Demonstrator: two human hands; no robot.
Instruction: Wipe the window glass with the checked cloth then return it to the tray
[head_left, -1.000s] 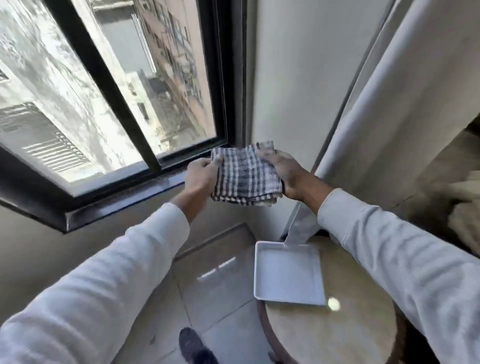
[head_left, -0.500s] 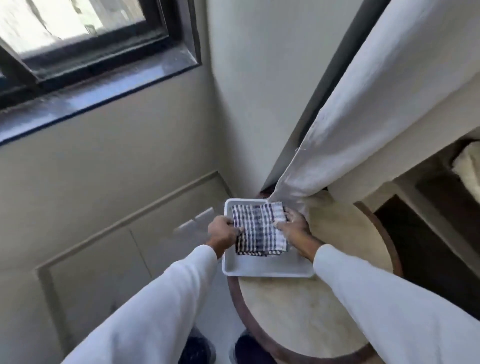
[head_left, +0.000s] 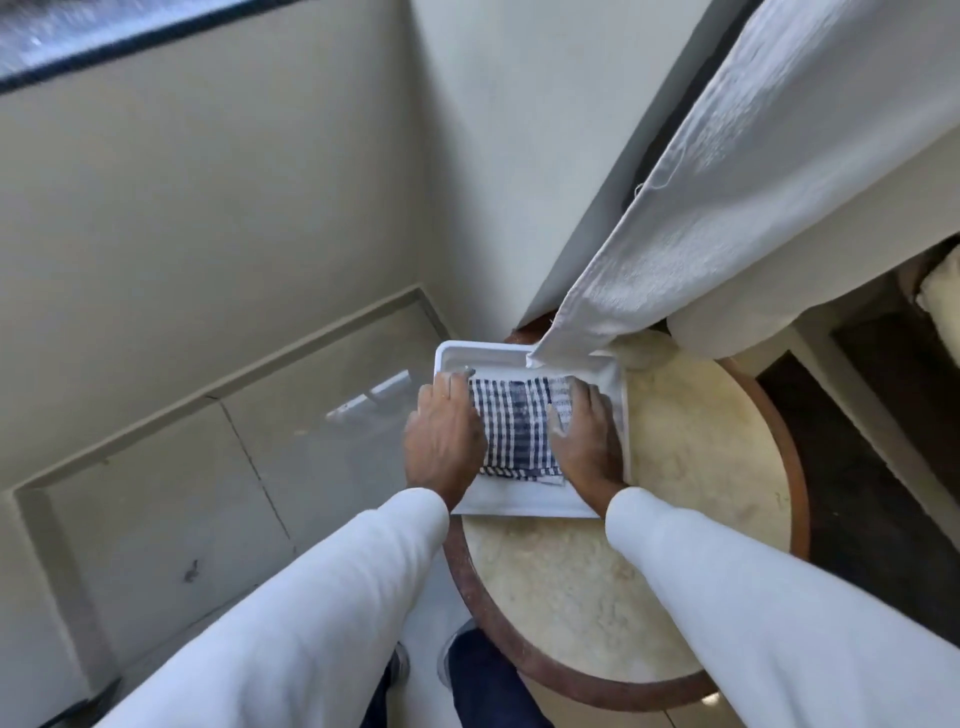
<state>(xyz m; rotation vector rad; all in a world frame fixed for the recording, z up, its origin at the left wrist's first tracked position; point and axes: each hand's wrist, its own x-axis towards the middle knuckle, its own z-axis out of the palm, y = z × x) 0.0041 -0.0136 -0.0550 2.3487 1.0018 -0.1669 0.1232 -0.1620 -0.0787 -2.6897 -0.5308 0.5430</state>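
The folded checked cloth (head_left: 514, 428), dark blue and white, lies flat inside the white square tray (head_left: 519, 505) on the round table. My left hand (head_left: 441, 444) rests palm down on the cloth's left edge, fingers reaching toward the tray's far rim. My right hand (head_left: 589, 441) covers the right edge, with its thumb on top of the fabric. Both hands still hold the cloth's sides against the tray floor. Only the dark window sill (head_left: 104, 36) shows, at the top left; the glass is out of view.
The round marble-topped table (head_left: 675, 519) with a brown rim stands in the room's corner. A pale curtain (head_left: 727, 208) hangs from the upper right, its corner draped over the tray's far edge. Tiled floor (head_left: 208, 493) lies to the left; my shoes show below.
Both hands carried the cloth down from window height into the tray. My view tilted down, so the window glass left the frame. The cloth now lies flat on the tray floor.
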